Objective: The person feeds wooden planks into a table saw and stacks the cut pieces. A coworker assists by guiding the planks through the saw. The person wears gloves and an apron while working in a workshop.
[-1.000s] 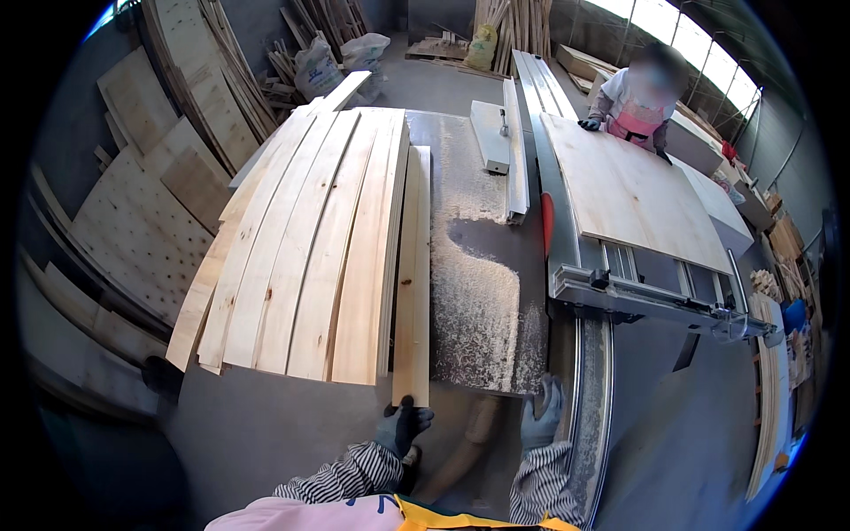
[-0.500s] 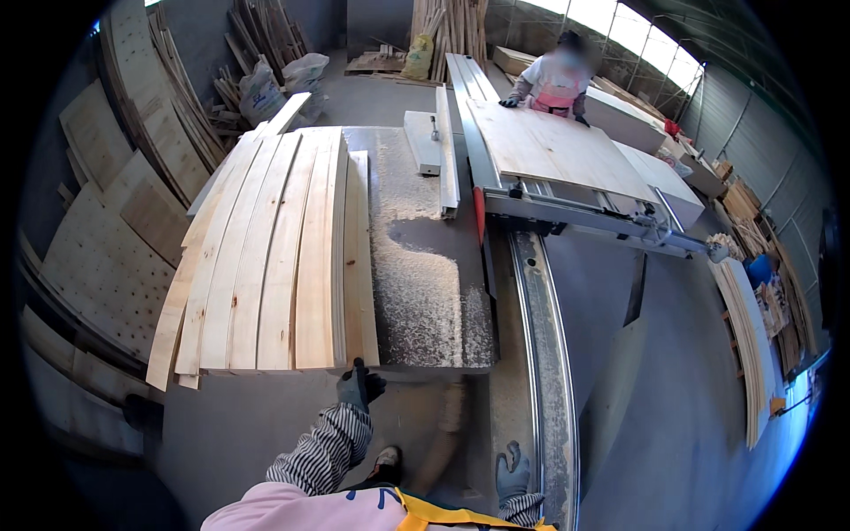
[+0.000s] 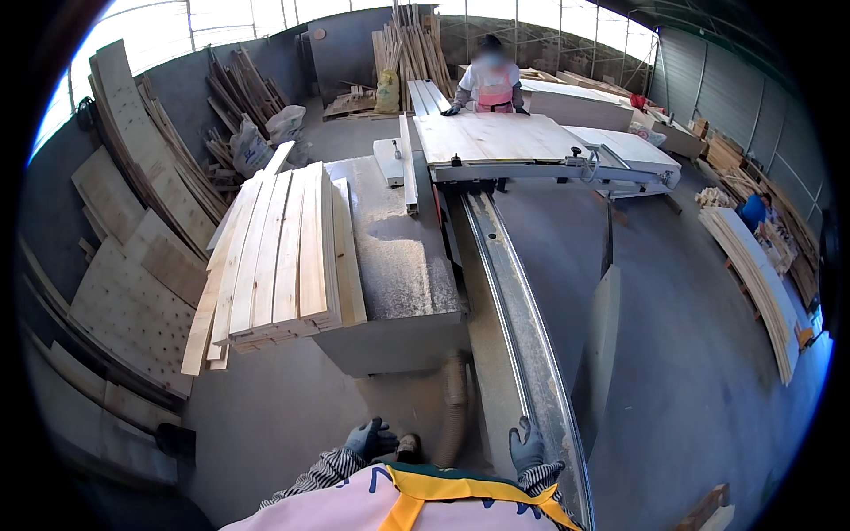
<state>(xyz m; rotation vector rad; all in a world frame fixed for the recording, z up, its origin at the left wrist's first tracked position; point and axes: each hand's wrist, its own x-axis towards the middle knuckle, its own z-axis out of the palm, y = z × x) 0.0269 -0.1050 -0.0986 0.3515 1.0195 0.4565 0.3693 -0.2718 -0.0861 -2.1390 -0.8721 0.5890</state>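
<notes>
My left hand [image 3: 370, 439], in a grey glove, is held low in front of me with its fingers apart and nothing in them. Beyond it a stack of long pale planks [image 3: 276, 248] lies on the left of the saw table [image 3: 416, 296]. My right hand [image 3: 527, 442], gloved too, is open beside the long metal rail [image 3: 522, 341], fingers raised; whether it touches the rail I cannot tell. On the sliding carriage [image 3: 540, 171] at the far end rests a broad wooden panel [image 3: 496, 137]. A co-worker [image 3: 491, 80] stands behind the panel, gloved hands at its far edge.
Sawdust [image 3: 398, 265] covers part of the table, near a metal fence [image 3: 408, 168]. A ribbed hose [image 3: 454, 403] hangs below. Boards [image 3: 133, 274] lean along the left wall, with plastic sacks [image 3: 252, 146] farther back. Stacked sheets [image 3: 753, 288] lie at the right.
My left hand has come away from the near end of the planks and drawn back toward me. The view has tilted up. My right hand stays open by the rail.
</notes>
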